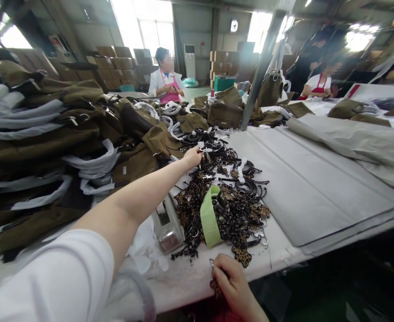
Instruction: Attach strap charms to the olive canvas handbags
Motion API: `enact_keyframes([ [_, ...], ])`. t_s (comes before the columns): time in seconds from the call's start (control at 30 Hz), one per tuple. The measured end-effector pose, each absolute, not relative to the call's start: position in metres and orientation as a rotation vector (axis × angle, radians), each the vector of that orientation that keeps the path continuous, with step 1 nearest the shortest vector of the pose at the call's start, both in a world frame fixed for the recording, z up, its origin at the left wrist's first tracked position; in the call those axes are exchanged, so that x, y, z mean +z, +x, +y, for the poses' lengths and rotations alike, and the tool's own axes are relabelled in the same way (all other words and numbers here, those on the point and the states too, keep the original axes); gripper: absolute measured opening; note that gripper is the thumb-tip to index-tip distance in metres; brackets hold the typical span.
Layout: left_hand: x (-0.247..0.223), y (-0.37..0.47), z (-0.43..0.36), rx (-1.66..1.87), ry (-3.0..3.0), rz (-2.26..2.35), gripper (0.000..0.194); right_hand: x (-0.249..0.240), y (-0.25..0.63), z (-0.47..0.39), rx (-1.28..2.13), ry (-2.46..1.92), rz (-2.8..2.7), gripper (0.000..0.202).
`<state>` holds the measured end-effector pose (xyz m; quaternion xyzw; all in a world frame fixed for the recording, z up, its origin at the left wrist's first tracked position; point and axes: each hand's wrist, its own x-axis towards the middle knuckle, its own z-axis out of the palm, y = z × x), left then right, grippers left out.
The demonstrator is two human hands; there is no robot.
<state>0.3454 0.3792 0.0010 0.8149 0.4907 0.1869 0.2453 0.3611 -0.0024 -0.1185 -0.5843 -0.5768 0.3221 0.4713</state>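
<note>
My left hand [193, 157] is stretched far forward over the pile, its fingers closed at a dark piece with a bit of metal. Exactly what it grips there is too small to make out. Near the table's front edge, my right hand [232, 279] pinches a leopard-print charm [216, 288] by its metal clasp. Between the hands lies a heap of leopard-print charms [243, 214] with black beaded cords and metal hooks. A pale green band [210, 219] stands up in the heap. Coiled black straps [248, 170] with white wrapping lie on its far side.
A tape dispenser [168, 226] stands left of the heap. Olive bags [82, 96] with wrapped handles are piled at left and behind. Grey sheets [324, 179] cover the right of the table. A metal post [262, 62] rises behind. Co-workers in pink aprons [171, 89] sit across.
</note>
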Motion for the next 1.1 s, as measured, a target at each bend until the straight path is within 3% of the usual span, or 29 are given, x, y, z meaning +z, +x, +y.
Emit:
enact_keyframes([
  [0.2,0.013,0.34,0.364,0.38,2.249,1.298,0.028,-0.118,0.359,-0.002,0.773,-1.471,-1.407,0.027],
  [0.4,0.012,0.347,0.349,-0.018,2.388,1.043,0.017,-0.125,0.358,-0.004,0.694,-1.46,-1.437,0.026],
  [0.5,0.001,0.371,0.356,-0.11,2.498,1.013,0.025,-0.134,0.359,-0.004,0.591,-1.422,-1.487,0.024],
  [0.87,-0.069,0.432,0.379,-0.113,2.75,0.981,0.034,-0.17,0.347,0.007,0.257,-1.321,-1.395,0.023],
  [1.0,-0.067,0.417,0.378,0.023,2.664,1.061,0.031,-0.153,0.348,0.006,0.271,-1.354,-1.423,0.022],
  [1.1,-0.049,0.398,0.373,0.184,2.537,1.144,0.017,-0.14,0.353,0.004,0.338,-1.388,-1.487,0.019],
])
